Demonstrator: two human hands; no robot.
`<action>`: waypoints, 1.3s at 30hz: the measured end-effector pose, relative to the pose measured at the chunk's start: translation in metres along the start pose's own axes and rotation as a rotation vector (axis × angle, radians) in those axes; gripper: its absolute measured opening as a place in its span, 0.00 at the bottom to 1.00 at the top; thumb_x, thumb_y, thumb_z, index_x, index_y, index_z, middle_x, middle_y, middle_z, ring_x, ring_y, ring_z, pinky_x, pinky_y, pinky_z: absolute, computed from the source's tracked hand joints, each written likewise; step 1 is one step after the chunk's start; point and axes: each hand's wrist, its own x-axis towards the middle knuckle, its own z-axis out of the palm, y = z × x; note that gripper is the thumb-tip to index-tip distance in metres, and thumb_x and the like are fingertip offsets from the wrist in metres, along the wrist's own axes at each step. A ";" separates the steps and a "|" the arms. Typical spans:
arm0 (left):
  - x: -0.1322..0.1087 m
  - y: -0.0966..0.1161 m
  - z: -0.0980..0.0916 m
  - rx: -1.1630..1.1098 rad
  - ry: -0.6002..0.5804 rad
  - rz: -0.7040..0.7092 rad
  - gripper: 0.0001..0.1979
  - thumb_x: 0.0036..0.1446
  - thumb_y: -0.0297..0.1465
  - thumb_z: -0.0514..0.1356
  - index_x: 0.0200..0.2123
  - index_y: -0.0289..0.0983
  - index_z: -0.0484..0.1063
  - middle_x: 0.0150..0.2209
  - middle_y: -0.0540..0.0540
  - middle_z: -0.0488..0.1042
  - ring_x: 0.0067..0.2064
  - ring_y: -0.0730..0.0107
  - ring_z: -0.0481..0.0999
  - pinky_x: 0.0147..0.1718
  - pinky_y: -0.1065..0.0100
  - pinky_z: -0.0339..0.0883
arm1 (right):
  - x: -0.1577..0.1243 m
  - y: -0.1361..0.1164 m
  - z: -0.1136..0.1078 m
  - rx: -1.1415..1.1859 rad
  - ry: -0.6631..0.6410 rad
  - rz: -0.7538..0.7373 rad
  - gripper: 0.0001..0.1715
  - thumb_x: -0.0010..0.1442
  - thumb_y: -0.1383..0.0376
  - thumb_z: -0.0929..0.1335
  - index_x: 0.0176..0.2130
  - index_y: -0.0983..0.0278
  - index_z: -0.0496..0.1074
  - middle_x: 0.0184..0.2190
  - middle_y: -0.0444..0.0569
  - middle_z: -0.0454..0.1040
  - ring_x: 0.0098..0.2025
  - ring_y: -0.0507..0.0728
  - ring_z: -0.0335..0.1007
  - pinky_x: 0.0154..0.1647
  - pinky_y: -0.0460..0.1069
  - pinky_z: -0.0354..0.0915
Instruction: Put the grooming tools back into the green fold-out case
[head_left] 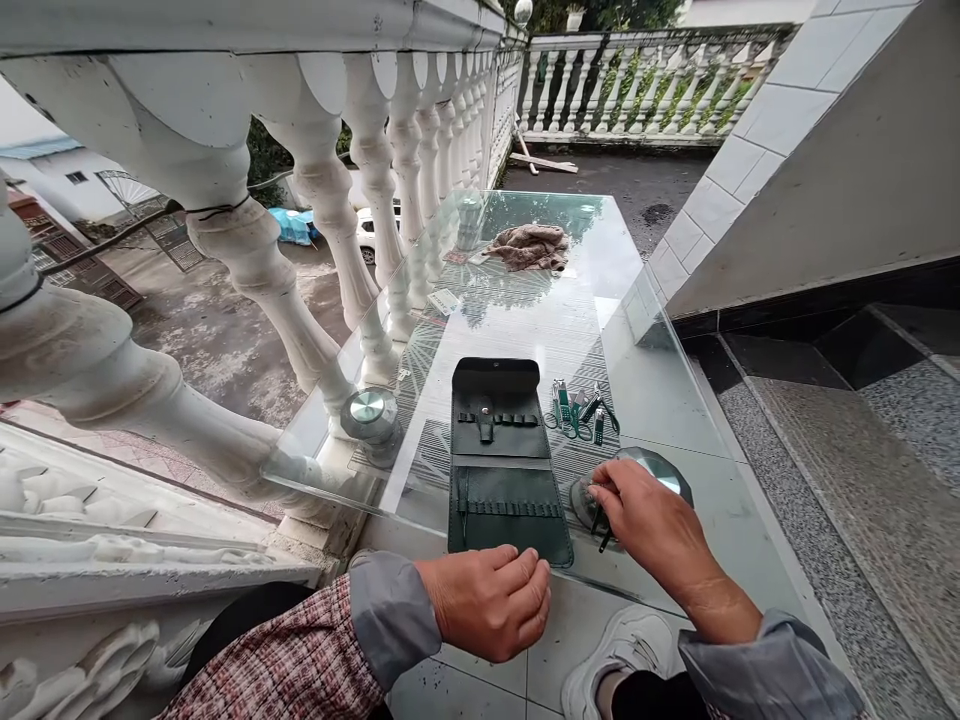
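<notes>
A dark green tool case (501, 460) lies unfolded on the glass table (675, 400), its elastic loops mostly empty. Several small green-handled grooming tools (581, 408) lie in a heap just right of the case. My right hand (651, 520) rests on the glass at the case's right edge, fingers pinched round a thin dark tool (602, 527) whose tips stick out below. My left hand (491, 600) sits at the near edge of the table, below the case, fingers curled in with nothing visible in them.
A white stone balustrade (315, 190) runs along the left side of the table. A brown cloth (531, 246) lies at the far end of the glass. Round metal fittings (369, 410) hold the glass. Granite steps (862, 480) and a tiled wall are on the right.
</notes>
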 end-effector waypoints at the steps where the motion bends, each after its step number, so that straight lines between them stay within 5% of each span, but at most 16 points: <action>1: 0.000 0.000 0.000 0.001 -0.002 0.003 0.14 0.60 0.30 0.52 0.41 0.29 0.74 0.43 0.36 0.75 0.44 0.59 0.75 0.36 0.64 0.72 | 0.001 0.000 0.001 -0.005 0.003 0.000 0.05 0.58 0.64 0.62 0.31 0.61 0.66 0.31 0.45 0.69 0.31 0.53 0.63 0.25 0.47 0.50; 22: 0.001 0.001 0.001 -0.026 0.003 -0.028 0.14 0.59 0.29 0.52 0.41 0.28 0.74 0.42 0.35 0.75 0.44 0.57 0.75 0.36 0.63 0.73 | -0.002 -0.011 0.003 -0.245 0.055 -0.192 0.10 0.57 0.74 0.60 0.28 0.63 0.65 0.29 0.49 0.67 0.32 0.56 0.61 0.27 0.49 0.49; 26: -0.001 0.001 -0.001 -0.008 -0.034 -0.018 0.14 0.61 0.31 0.52 0.43 0.29 0.73 0.44 0.34 0.74 0.45 0.57 0.75 0.37 0.62 0.73 | 0.004 -0.001 -0.006 0.133 0.095 -0.162 0.10 0.58 0.69 0.60 0.35 0.63 0.69 0.31 0.49 0.70 0.33 0.55 0.63 0.30 0.48 0.55; 29: -0.001 0.001 -0.004 -0.002 -0.081 -0.009 0.15 0.61 0.33 0.53 0.45 0.29 0.71 0.46 0.34 0.73 0.46 0.57 0.75 0.39 0.62 0.73 | 0.010 0.013 -0.022 0.580 0.188 0.042 0.17 0.57 0.61 0.62 0.45 0.63 0.68 0.29 0.45 0.69 0.28 0.52 0.62 0.29 0.47 0.59; 33: 0.000 0.001 -0.004 -0.001 -0.059 -0.017 0.15 0.61 0.32 0.53 0.44 0.29 0.72 0.45 0.35 0.74 0.45 0.58 0.75 0.39 0.62 0.73 | 0.014 0.022 -0.033 1.053 0.280 0.292 0.21 0.52 0.56 0.67 0.43 0.64 0.70 0.26 0.43 0.66 0.21 0.48 0.55 0.22 0.46 0.55; 39: 0.000 0.001 -0.001 -0.009 -0.063 -0.007 0.14 0.61 0.31 0.52 0.43 0.29 0.72 0.44 0.34 0.74 0.45 0.57 0.75 0.38 0.62 0.73 | 0.016 -0.010 -0.020 1.317 0.059 0.305 0.18 0.47 0.55 0.70 0.35 0.64 0.69 0.21 0.41 0.65 0.21 0.47 0.58 0.23 0.45 0.57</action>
